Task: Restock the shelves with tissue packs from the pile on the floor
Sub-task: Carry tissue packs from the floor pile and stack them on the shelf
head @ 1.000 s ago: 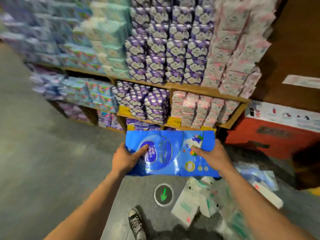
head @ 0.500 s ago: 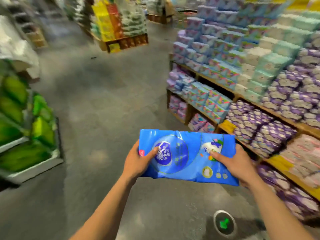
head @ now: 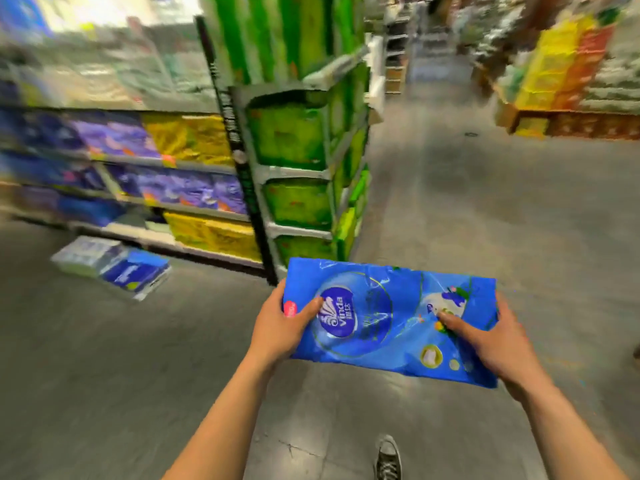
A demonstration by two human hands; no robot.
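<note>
Blue glossy film, crinkled & catching the light: that's the Vinda tissue pack [head: 388,320], a flat, soft oblong held face-up in front of the person at approx 5 o'clock. It hangs over bare floor, not on any shelf. At its short left end the left hand [head: 280,327] clamps it, thumb on top beside the round logo, fingers underneath. The right hand [head: 491,344] clamps the other end the same way. Hands well apart, pack spanning btw them.

Progress, as I judge it: one pack in transit, not yet placed. At 9 o'clock the shelves [head: 138,161] carry purple, blue & yellow packs, all blurred. There's a paler patch low down, maybe a gap; can't tell. Two floor packs [head: 114,265], one pale & one blue, lie touching on the grey concrete floor [head: 485,220] at 8 o'clock, just in front of the bottom shelf, so prob. more to go up. A green display stand [head: 298,168], boxy & tiered, is at 12 o'clock.
</note>
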